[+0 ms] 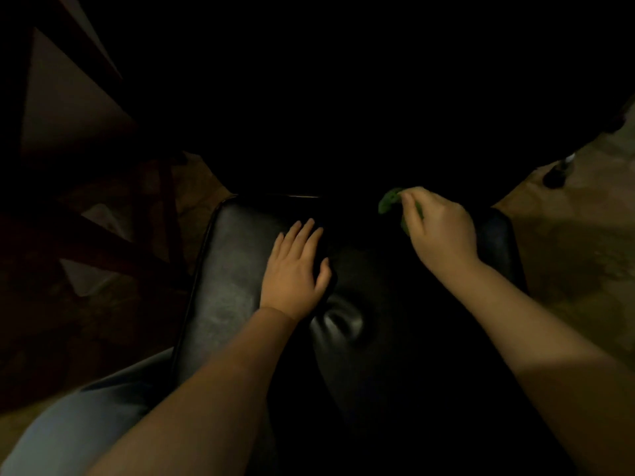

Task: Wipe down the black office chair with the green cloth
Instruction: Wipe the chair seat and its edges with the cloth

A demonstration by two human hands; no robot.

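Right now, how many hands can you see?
2. The left hand lies flat on the black chair seat; the right hand grips the green cloth near the seat's far edge.

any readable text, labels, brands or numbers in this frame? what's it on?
None. No text shows on the chair, the cloth, or either hand: left hand flat on the seat, right hand gripping the cloth.
The frame is very dark; pale sheets on the floor at left are too dim to tell whether they carry print.
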